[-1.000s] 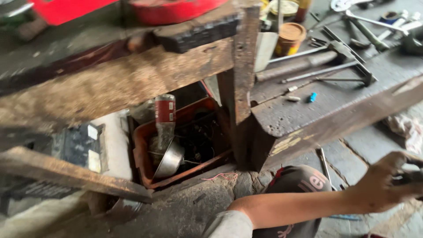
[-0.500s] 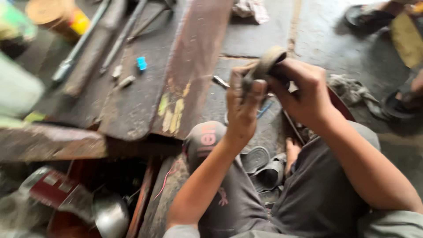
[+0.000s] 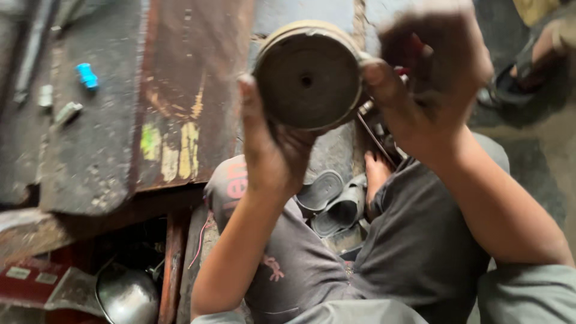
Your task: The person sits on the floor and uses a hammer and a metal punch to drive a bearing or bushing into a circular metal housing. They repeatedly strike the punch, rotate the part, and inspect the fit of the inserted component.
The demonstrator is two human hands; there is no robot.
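A round, dark, rusty metal disc [image 3: 308,75] with a small centre hole is held up in front of me, flat face toward the camera. My left hand [image 3: 267,147] grips it from below and on its left edge. My right hand [image 3: 429,78] is blurred and holds its right edge. Both forearms rise from my lap, where I sit in grey trousers [image 3: 360,258] with knees bent.
A worn wooden workbench [image 3: 120,108] lies to the left with a small blue piece [image 3: 87,75] on it. Grey sandals [image 3: 333,201] lie between my legs. A shiny metal bowl [image 3: 127,295] sits in a red crate at the lower left. Another person's sandalled foot [image 3: 528,66] shows at upper right.
The view swung from the bench to my lap. My right hand reached right, both hands took the disc, and they have raised it closer to the camera, face on.
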